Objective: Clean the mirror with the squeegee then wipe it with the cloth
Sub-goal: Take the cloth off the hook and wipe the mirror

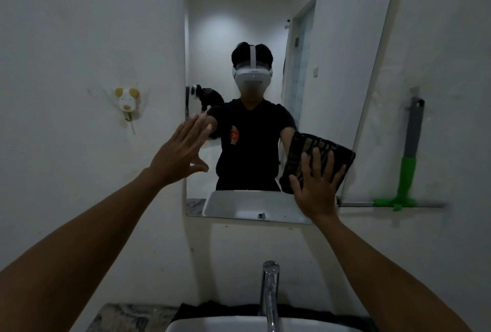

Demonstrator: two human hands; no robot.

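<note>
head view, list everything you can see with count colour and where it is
mirror: one, frameless, on the white wall ahead, above the sink
cloth: one, dark with pale stripes, pressed flat on the mirror's lower right corner
squeegee: one, grey handle with green neck, hanging on the wall right of the mirror, blade at the bottom
hook: one, white and yellow animal shape, on the wall left of the mirror
tap: one, chrome, bottom centre
sink: one, white, bottom edge below the tap
counter: one, mottled grey stone, left of the sink
left hand: one, open and flat, at the mirror's left edge
right hand: one, fingers spread, on the cloth
</note>
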